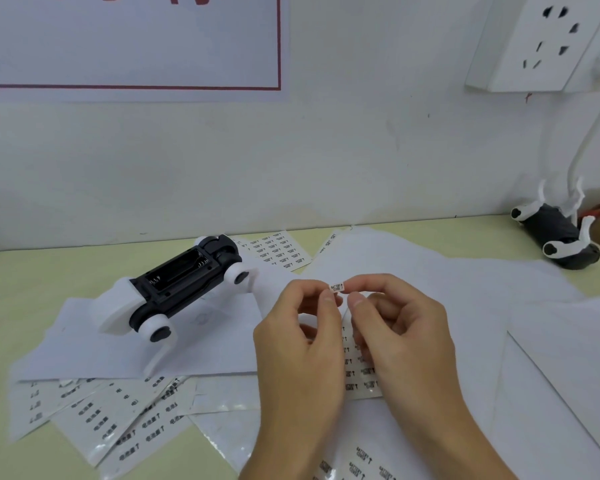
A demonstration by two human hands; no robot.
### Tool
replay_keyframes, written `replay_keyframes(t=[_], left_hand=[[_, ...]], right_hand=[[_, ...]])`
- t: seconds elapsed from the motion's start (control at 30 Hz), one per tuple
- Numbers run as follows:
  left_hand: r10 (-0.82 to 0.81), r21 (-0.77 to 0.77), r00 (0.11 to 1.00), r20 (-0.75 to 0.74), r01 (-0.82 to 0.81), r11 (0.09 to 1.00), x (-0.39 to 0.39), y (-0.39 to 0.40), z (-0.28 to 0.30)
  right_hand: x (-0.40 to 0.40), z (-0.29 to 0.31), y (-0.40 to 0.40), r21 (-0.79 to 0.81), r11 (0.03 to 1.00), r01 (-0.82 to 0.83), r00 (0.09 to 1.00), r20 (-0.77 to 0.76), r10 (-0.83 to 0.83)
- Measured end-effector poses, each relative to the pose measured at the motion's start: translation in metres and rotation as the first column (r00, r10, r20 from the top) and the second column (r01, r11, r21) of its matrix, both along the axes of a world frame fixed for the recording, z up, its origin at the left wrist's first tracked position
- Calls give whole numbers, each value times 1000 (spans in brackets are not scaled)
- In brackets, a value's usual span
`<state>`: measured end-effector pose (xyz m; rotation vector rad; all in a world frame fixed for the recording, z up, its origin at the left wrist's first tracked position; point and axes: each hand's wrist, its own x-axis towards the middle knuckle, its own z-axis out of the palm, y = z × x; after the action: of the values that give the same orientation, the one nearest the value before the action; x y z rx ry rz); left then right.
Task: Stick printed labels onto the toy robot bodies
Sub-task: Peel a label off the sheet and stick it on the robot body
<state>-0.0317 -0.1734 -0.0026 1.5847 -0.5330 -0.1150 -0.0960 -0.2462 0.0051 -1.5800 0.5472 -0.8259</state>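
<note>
A small printed label [336, 287] is pinched between the fingertips of my left hand [303, 344] and my right hand [400, 336], raised above a label sheet [359, 372] on the table. The toy robot body [174, 289], black and white, lies belly-up to the left of my hands with its battery compartment open. A second toy robot body [556, 235] lies on its back at the far right by the wall.
Several label sheets [101, 417] and blank white papers [430, 271] cover the pale green table [18, 289]. Another label sheet [278, 251] lies behind the near robot. A white socket strip [541, 43] hangs on the wall, its cable running down at the right.
</note>
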Motion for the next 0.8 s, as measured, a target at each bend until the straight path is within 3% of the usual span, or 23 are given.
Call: replay_keyframes(t=[0.8], left_hand=[[46,59,999,20,-47,997,1,-1,-4]], right_hand=[[6,-7,0,-117,981,152,977,-129,-167]])
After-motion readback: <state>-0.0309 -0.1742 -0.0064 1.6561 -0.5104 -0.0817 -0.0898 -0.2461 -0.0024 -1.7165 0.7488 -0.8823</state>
